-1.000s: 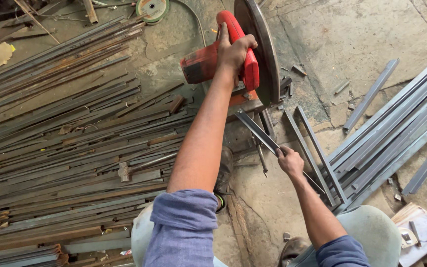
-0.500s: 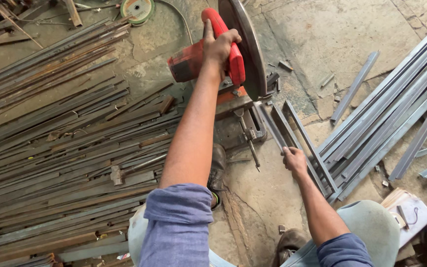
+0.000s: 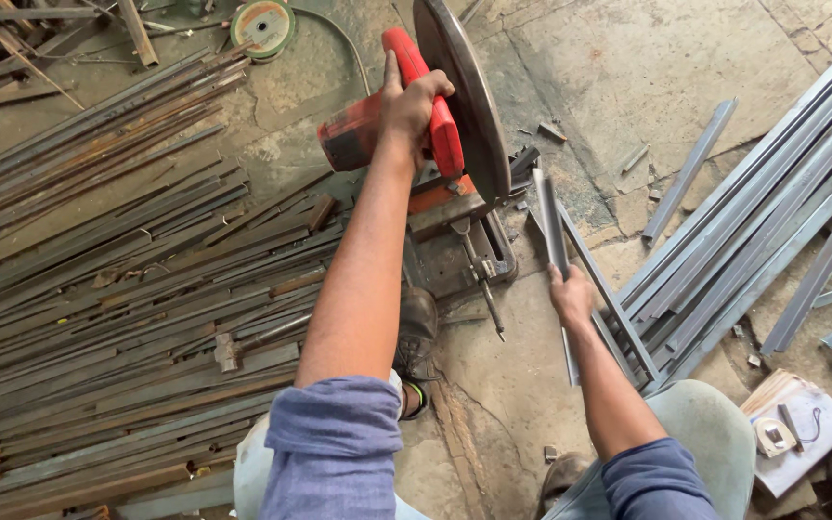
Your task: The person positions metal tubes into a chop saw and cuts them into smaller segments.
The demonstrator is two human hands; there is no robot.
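Head view: the left hand [image 3: 414, 104] is wrapped around the red handle [image 3: 428, 104] of a chop saw [image 3: 435, 164], fingers curled shut over the grip, the arm stretched out straight from a rolled blue sleeve [image 3: 334, 448]. The saw's dark round blade guard [image 3: 464, 91] stands raised above the saw's base [image 3: 469, 255], which sits on the concrete floor [image 3: 647, 58].

The right hand [image 3: 570, 294] is closed around a length of grey steel angle bar [image 3: 551, 226], gripping it near its nearer end; the bar runs from the hand up toward the saw's base, its far end lying just beside the blade guard's lower edge (whether it touches the vise cannot be told). A second similar bar [image 3: 609, 289] lies on the floor just to the right of the hand, slanting away.

To the left of the saw lies a broad heap of rusty steel rods and strips [image 3: 108, 250]. To the right is a stack of long grey angle bars [image 3: 772, 202], with one short loose piece [image 3: 690, 169] lying apart from them. A spare cutting disc [image 3: 262, 24] lies at the top near the saw's cable. A dark shoe [image 3: 418, 332] rests on the floor beside the saw's base.
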